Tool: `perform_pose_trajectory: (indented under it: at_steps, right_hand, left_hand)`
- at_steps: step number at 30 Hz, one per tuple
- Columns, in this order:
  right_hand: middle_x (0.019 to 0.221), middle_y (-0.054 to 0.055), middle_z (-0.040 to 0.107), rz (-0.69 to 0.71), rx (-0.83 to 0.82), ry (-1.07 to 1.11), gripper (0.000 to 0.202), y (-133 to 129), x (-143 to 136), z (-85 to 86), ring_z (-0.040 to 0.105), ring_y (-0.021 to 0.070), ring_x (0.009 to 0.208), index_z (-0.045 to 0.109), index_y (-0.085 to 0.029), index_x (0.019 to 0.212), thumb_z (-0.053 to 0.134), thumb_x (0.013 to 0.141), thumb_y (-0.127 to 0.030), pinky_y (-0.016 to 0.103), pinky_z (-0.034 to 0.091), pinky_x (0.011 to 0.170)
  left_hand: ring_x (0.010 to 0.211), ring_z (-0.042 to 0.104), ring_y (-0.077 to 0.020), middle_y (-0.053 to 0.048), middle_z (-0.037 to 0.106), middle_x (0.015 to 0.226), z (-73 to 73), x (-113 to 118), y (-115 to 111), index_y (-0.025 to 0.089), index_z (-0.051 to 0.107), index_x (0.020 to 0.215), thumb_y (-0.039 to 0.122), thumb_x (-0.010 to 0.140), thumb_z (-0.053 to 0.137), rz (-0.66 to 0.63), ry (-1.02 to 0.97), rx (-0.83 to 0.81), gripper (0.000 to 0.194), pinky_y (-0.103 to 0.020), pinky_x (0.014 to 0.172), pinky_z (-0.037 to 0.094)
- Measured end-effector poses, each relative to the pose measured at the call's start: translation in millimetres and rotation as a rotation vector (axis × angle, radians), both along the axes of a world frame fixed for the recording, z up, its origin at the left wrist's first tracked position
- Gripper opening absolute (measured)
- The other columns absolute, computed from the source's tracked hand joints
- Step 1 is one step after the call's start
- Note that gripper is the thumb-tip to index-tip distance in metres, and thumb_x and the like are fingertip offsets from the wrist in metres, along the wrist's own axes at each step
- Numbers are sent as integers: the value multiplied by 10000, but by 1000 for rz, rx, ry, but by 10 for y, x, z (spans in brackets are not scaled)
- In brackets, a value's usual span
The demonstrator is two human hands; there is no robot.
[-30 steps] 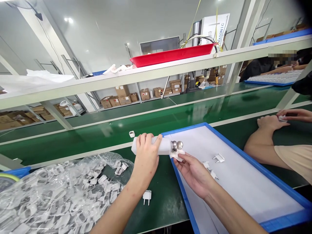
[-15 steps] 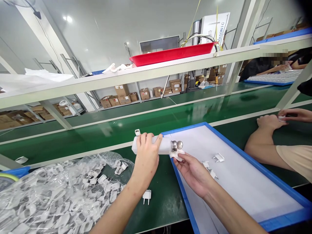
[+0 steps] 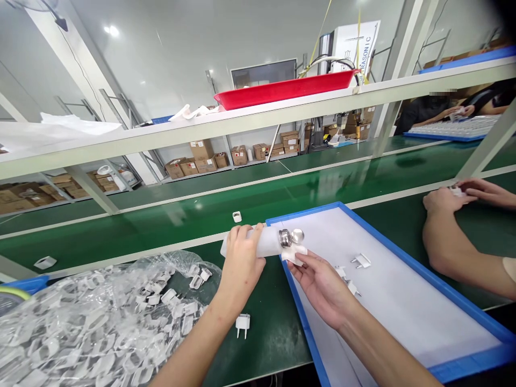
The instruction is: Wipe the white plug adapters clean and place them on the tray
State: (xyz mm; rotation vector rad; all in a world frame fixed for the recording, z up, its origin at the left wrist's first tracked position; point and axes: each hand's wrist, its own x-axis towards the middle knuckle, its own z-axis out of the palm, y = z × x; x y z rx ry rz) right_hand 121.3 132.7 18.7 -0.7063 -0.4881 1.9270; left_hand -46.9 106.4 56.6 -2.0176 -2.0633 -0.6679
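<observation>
On the green bench, the right hand pinches a white cloth near the blue-rimmed tray, and the left hand wraps a tilted bottle, its metal top at the cloth.

Indoors, workshop-like. Behind everything, a smooth grey wall, glossy enough for small glints, with a bright light spot high at upper left. Slanting in view, a broad pale column on the left. Across the whole width, a raised shelf on pale metal supports; on top, a long red tray. Beyond, a dark rectangular screen and a white panel with blue lettering, partly legible as "RASONIC", near hanging yellow cords. Lower down, cardboard boxes on low racking. Below the shelf, a shiny green surface between pale edge strips, with blurred reflections.
</observation>
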Motion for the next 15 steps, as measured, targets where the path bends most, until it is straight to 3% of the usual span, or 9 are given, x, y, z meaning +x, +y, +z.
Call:
perform_pose_trajectory:
  at_steps: [4, 10, 15]
  right_hand:
    - [1083, 83, 719, 10, 52, -3, 262, -4, 19, -7, 624, 197, 990, 782, -142, 965, 852, 718, -194, 249, 578, 814]
    - [1066, 66, 729, 36, 123, -42, 301, -44, 66, -24, 616, 184, 970, 778, -163, 1036, 843, 760, -264, 251, 542, 839]
    - [1098, 55, 728, 40, 149, -78, 322, -85, 91, -13, 617, 178, 957, 776, -180, 1059, 844, 770, -305, 256, 526, 854]
  left_hand:
    - [1140, 528, -304, -100, 662, 1181, -27, 1, 24, 201, 625, 1275, -28, 599, 605, 0, -216, 0, 714, -393, 960, 455]
    - [828, 627, -216, 10, 703, 880, 22, 28, 30, 238, 684, 1007, 30, 605, 644, 10, -373, 14, 454, -285, 713, 451]
    - [683, 619, -172, 46, 699, 767, -52, -61, 123, 248, 725, 1018, 114, 604, 753, 87, -539, 42, 437, -245, 593, 415]
